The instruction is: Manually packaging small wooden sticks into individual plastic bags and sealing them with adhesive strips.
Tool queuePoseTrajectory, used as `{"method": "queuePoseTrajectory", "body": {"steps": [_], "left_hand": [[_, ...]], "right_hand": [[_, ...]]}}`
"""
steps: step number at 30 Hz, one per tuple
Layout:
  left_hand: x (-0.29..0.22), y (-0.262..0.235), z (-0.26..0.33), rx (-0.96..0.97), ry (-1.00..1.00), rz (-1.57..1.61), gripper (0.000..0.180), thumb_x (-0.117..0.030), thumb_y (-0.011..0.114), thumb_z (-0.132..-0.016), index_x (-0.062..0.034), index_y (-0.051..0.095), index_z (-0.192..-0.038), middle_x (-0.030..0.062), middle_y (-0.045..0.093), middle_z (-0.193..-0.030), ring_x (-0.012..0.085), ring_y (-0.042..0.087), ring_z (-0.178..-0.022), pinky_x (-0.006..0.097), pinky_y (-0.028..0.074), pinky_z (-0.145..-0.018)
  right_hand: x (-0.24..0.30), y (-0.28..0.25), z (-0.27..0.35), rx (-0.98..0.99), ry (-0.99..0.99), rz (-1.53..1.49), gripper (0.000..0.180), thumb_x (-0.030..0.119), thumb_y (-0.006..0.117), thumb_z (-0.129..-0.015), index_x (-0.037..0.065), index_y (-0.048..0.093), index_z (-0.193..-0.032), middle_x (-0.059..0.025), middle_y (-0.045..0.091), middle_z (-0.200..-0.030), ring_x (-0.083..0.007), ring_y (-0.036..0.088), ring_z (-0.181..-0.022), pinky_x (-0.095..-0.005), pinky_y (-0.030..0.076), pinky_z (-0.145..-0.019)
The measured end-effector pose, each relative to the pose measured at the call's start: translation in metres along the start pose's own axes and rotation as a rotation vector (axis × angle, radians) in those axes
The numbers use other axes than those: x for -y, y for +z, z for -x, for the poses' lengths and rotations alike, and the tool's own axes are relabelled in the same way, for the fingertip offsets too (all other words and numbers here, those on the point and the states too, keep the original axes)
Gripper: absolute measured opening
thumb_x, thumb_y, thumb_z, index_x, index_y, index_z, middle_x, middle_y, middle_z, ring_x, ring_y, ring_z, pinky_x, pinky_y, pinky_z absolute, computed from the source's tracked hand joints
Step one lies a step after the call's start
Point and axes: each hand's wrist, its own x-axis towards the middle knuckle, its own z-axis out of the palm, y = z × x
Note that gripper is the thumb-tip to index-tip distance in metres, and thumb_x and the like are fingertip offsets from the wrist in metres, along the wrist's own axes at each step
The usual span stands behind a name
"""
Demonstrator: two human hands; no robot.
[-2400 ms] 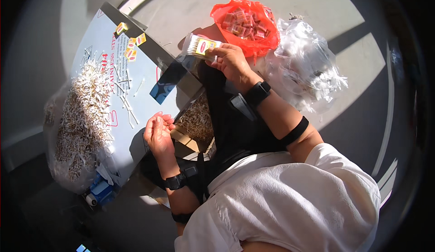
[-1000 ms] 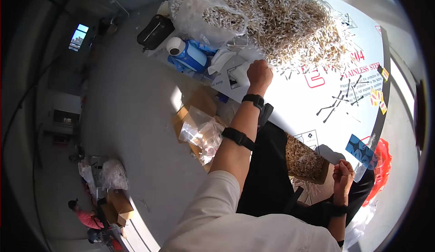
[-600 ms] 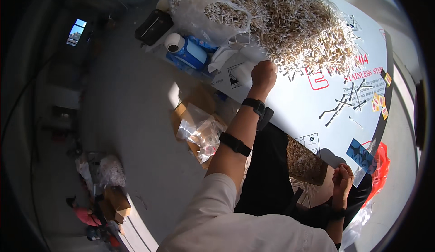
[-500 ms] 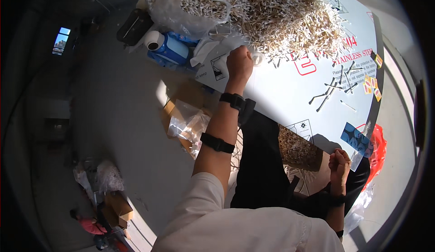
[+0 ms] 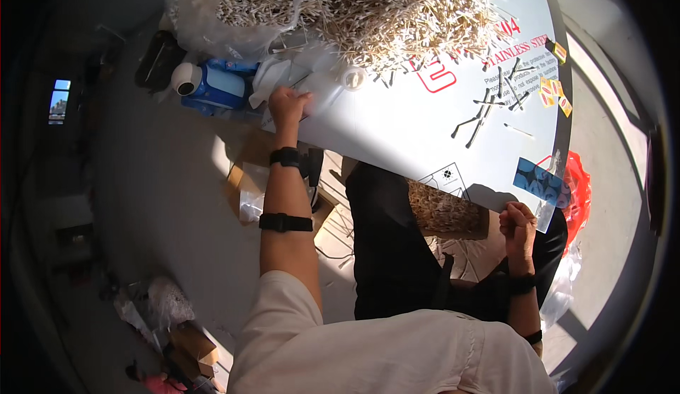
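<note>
Leftward along the table edge, the person's left hand [image 5: 287,103] has shifted since half a second ago, away from the small round white roll [image 5: 353,77] it was beside. Nearest the body, the right hand [image 5: 518,225] has its fingers bent in together; whether it pinches anything cannot be told. At its 9 o'clock stands a brown cardboard box [image 5: 483,225] filled with loose cotton swabs [image 5: 443,210]. The hands are well apart. Farther out over the pale printed tabletop [image 5: 397,128], the left hand is curled, its grip unclear, and much the nearer one to a crumpled white sheet [image 5: 271,79]. That sheet lies just beyond its knuckles at 11 o'clock, long axis running roughly 7 to 1. From the left hand, the roll sits at 2 o'clock, a blue bottle with a white cap [image 5: 216,86] at 10, and the big tan-and-white swab heap [image 5: 404,15] farthest, between 1 and 2.
</note>
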Motion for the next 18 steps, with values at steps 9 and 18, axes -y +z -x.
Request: {"method": "queuePoseTrajectory", "body": {"steps": [9,18], "left_hand": [[0.012,-0.030,-0.009,-0.026,-0.023,0.176,0.020,-0.013,0.066,-0.081,0.0058,0.063,-0.076,0.0097,0.063,-0.066,0.0162,0.057,-0.060,0.031,0.046,-0.059],[-0.161,-0.048,0.139,0.564,0.503,-0.125,0.013,-0.007,0.066,-0.077,0.0008,0.057,-0.075,0.0140,0.057,-0.070,0.0296,0.057,-0.065,0.037,0.044,-0.062]], "right_hand": [[0.005,0.014,0.008,0.004,-0.012,-0.005,0.008,0.014,0.062,-0.087,0.007,0.064,-0.091,-0.0004,0.062,-0.065,-0.0059,0.052,-0.050,-0.0172,0.036,-0.047],[0.060,0.064,0.060,0.203,-0.972,0.900,0.062,0.007,0.074,-0.068,0.012,0.053,-0.127,-0.0143,0.047,-0.134,-0.0282,0.050,-0.120,-0.0407,0.043,-0.098]]}}
